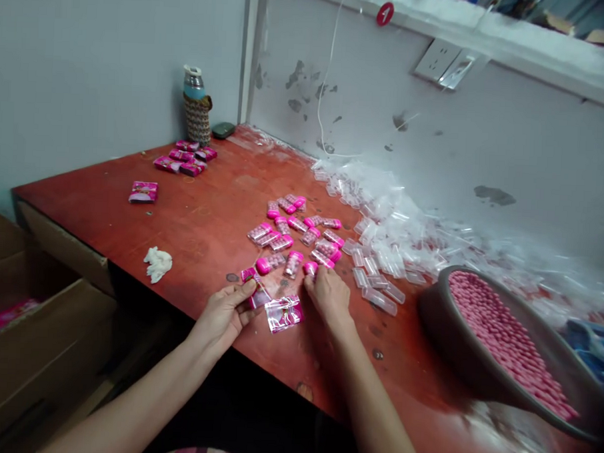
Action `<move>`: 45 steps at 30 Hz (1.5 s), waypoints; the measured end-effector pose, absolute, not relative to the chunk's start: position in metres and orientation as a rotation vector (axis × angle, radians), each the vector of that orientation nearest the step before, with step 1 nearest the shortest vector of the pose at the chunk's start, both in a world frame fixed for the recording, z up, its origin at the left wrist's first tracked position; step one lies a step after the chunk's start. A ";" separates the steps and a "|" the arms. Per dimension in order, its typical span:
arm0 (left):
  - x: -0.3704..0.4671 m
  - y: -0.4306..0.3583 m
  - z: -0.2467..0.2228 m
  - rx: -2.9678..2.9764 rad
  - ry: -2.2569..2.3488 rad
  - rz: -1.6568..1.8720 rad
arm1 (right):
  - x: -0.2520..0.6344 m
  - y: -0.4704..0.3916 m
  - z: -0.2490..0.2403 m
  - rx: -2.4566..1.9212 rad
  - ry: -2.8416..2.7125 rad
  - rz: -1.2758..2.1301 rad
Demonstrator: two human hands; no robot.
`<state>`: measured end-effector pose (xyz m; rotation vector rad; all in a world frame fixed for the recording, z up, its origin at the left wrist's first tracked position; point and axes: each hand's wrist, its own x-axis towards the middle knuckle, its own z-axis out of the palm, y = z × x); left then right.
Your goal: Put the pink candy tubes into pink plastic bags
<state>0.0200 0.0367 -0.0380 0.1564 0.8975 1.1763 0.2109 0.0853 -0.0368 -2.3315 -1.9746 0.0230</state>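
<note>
Near the table's front edge, my left hand (228, 311) pinches a pink printed wrapper (259, 295) between thumb and fingers. Flat on the table between my hands lies a shiny pink printed packet (284, 314). My right hand (332, 291) has its fingers closed on a clear tube with a pink cap (311, 269); most of that tube is hidden behind the fingers. Just beyond both hands, several more pink-capped tubes (294, 264) filled with pink beads lie loosely on their sides.
Empty clear tubes (379, 300) are heaped along the wall. A brown basin (431, 319) of pink beads (502, 342) stands at the right. Pink packets (143, 192), a bottle in a knitted cover (196, 118) and crumpled white tissue (157, 263) are leftward. A cardboard box (51, 336) sits below the edge.
</note>
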 end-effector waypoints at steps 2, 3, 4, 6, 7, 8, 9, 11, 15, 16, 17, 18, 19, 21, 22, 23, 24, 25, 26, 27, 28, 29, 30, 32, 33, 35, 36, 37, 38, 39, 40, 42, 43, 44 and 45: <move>0.023 0.036 -0.037 0.106 0.869 1.209 | 0.215 0.076 -0.035 -2.298 -1.903 0.056; 0.025 0.036 -0.037 0.080 0.854 1.222 | 0.216 0.068 -0.033 -2.245 -1.843 0.142; 0.026 0.036 -0.037 0.057 0.836 1.232 | 0.215 0.057 -0.031 -2.164 -1.761 0.280; 0.029 0.037 -0.038 0.018 0.794 1.250 | 0.208 0.031 -0.027 -1.915 -1.552 0.675; 0.030 0.037 -0.039 0.004 0.773 1.262 | 0.202 0.016 -0.025 -1.772 -1.451 0.869; 0.032 0.037 -0.040 -0.005 0.753 1.272 | 0.194 0.002 -0.023 -1.664 -1.364 1.009; 0.033 0.038 -0.041 -0.013 0.737 1.277 | 0.185 -0.011 -0.022 -1.583 -1.295 1.116; 0.037 0.037 -0.042 -0.017 0.715 1.276 | 0.166 -0.029 -0.021 -1.498 -1.170 1.203; 0.044 0.033 -0.040 -0.023 0.694 1.263 | 0.144 -0.035 -0.025 -1.435 -1.070 1.122; 0.046 0.032 -0.039 -0.028 0.682 1.260 | 0.142 -0.033 -0.027 -1.435 -1.071 1.096; 0.048 0.030 -0.037 -0.031 0.668 1.254 | 0.141 -0.031 -0.029 -1.441 -1.077 1.078; 0.049 0.029 -0.036 -0.028 0.654 1.246 | 0.141 -0.029 -0.031 -1.447 -1.083 1.066; 0.050 0.028 -0.035 -0.015 0.643 1.238 | 0.142 -0.027 -0.032 -1.449 -1.087 1.056; 0.052 0.026 -0.034 0.040 0.628 1.227 | 0.143 -0.025 -0.034 -1.437 -1.084 1.050; 0.052 0.025 -0.034 0.076 0.622 1.228 | 0.143 -0.025 -0.035 -1.422 -1.078 1.057; 0.053 0.025 -0.035 0.116 0.615 1.226 | 0.142 -0.025 -0.036 -1.402 -1.072 1.074; 0.053 0.026 -0.035 0.155 0.609 1.223 | 0.142 -0.025 -0.036 -1.381 -1.066 1.096; 0.053 0.026 -0.036 0.188 0.603 1.220 | 0.142 -0.024 -0.036 -1.359 -1.058 1.120; 0.053 0.027 -0.037 0.216 0.599 1.216 | 0.141 -0.024 -0.036 -1.340 -1.051 1.139; 0.053 0.027 -0.037 0.241 0.595 1.213 | 0.141 -0.023 -0.037 -1.328 -1.046 1.147; 0.052 0.027 -0.037 0.266 0.591 1.208 | 0.141 -0.022 -0.037 -1.323 -1.043 1.143; 0.052 0.027 -0.037 0.289 0.585 1.204 | 0.141 -0.021 -0.037 -1.326 -1.042 1.127; 0.052 0.027 -0.036 0.315 0.577 1.196 | 0.141 -0.021 -0.038 -1.335 -1.047 1.103; 0.052 0.027 -0.036 0.373 0.562 1.145 | 0.142 -0.020 -0.039 -1.357 -1.069 1.054; 0.053 0.027 -0.035 0.400 0.559 1.109 | 0.142 -0.020 -0.040 -1.370 -1.083 1.029; 0.054 0.027 -0.035 0.444 0.569 1.040 | 0.143 -0.021 -0.042 -1.400 -1.107 0.977; 0.054 0.028 -0.035 0.461 0.578 1.015 | 0.143 -0.021 -0.042 -1.414 -1.112 0.952; 0.054 0.028 -0.035 0.476 0.587 0.995 | 0.144 -0.021 -0.043 -1.421 -1.111 0.937; 0.054 0.030 -0.034 0.493 0.594 0.977 | 0.144 -0.021 -0.043 -1.414 -1.101 0.944; 0.054 0.031 -0.033 0.512 0.604 0.963 | 0.145 -0.020 -0.043 -1.389 -1.081 0.977; 0.053 0.033 -0.032 0.533 0.624 0.956 | 0.145 -0.020 -0.043 -1.347 -1.055 1.036; 0.052 0.036 -0.030 0.576 0.689 0.971 | 0.147 -0.018 -0.042 -1.240 -0.998 1.182; 0.051 0.037 -0.028 0.599 0.723 0.988 | 0.148 -0.017 -0.042 -1.197 -0.978 1.236; 0.050 0.039 -0.027 0.622 0.752 1.001 | 0.149 -0.016 -0.042 -1.175 -0.967 1.262; 0.050 0.039 -0.026 0.640 0.776 1.003 | 0.150 -0.016 -0.042 -1.180 -0.970 1.253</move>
